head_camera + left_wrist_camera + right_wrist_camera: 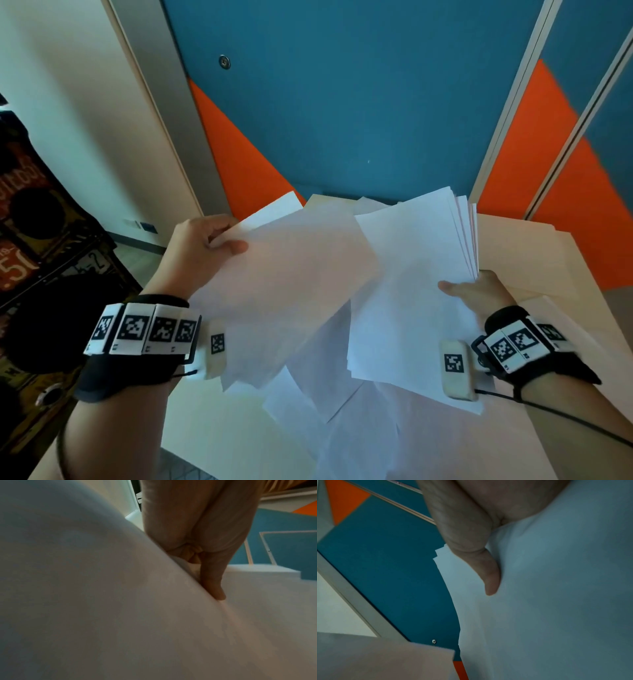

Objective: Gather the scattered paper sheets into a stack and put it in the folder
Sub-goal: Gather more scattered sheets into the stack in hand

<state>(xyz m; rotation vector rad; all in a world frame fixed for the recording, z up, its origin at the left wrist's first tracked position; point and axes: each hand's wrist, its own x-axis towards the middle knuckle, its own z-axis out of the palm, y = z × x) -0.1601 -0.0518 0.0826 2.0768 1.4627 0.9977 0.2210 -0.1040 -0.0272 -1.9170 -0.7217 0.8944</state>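
Over at nine o'clock, I am pinching a loose sheaf of sheets (284,270) with my left hand (198,250), thumb on top near the upper corner and fingers curled behind; the left wrist view is showing the thumb pressed flat against the paper (85,588). Below, at six o'clock, a few more scattered sheets (342,418) are lying overlapped on the pale table (534,445). Toward three o'clock, I am gripping a thicker stack (411,281) in my right hand (479,294), thumb across its face, its far edges fanning apart. I am not making out the folder for certain; pale card-like shapes at two o'clock may be it.

Risk as I judge it: the left sheaf is held by one corner and drooping, so merging the bundles could let sheets slide out or crease. The fanned stack is also likely to catch on the folder's mouth unless I square it first.
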